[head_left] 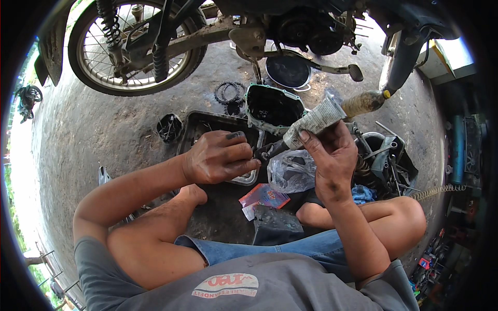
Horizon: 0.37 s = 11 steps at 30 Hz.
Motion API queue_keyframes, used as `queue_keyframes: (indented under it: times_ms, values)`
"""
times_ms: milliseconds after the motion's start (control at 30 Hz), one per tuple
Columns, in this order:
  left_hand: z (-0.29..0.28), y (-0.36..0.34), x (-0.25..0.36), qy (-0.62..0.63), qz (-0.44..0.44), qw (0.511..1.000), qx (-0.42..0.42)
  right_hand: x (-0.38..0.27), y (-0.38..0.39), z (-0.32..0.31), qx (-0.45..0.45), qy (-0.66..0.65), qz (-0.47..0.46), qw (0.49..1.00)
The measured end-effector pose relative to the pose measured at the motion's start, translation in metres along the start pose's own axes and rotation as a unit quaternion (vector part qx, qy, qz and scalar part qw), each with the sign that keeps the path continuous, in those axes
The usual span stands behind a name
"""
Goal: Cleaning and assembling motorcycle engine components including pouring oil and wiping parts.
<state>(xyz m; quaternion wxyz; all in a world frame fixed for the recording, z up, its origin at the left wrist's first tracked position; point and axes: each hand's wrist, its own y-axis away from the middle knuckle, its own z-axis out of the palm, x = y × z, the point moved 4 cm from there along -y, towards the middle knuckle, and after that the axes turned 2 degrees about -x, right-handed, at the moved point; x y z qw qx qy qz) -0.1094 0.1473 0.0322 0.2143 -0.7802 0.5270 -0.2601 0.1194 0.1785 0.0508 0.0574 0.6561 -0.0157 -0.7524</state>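
Note:
In my right hand (334, 160) is a pale printed squeeze tube (316, 122), tilted, with its dark neck pointing down toward my left hand. My left hand (220, 158) is closed, its thumb and fingers pinched together close to the tube's dark end; what sits between those fingertips is hidden. A black smear marks one of the left knuckles. Under the tube lies a clear plastic bag (291, 173). Just beyond the hands, an open metal engine cover (251, 122) rests against a shallow metal tray (194, 116), which is partly covered by my left hand.
A motorcycle (249, 39) stands across the far side. On the floor are a black basin (288, 71), ring-shaped parts (228, 92), a can of small parts (169, 128) and a yellow-capped bottle (365, 102). A tool bin (389, 160) sits right; a colourful packet (264, 197) and dark box (277, 225) lie near.

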Motion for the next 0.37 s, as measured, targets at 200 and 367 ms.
queue_keyframes:
  times_ms: [200,367]
  values:
    - [-0.0015,-0.0005,0.0002,0.002,-0.003,1.0,0.0,0.0011,-0.0009,-0.0003,0.014,-0.028,-0.011,0.999]
    - [-0.0021,-0.0017,0.0015,-0.002,0.015,1.0,0.005,0.0031,0.0003,0.0002,0.019,-0.044,-0.011,0.999]
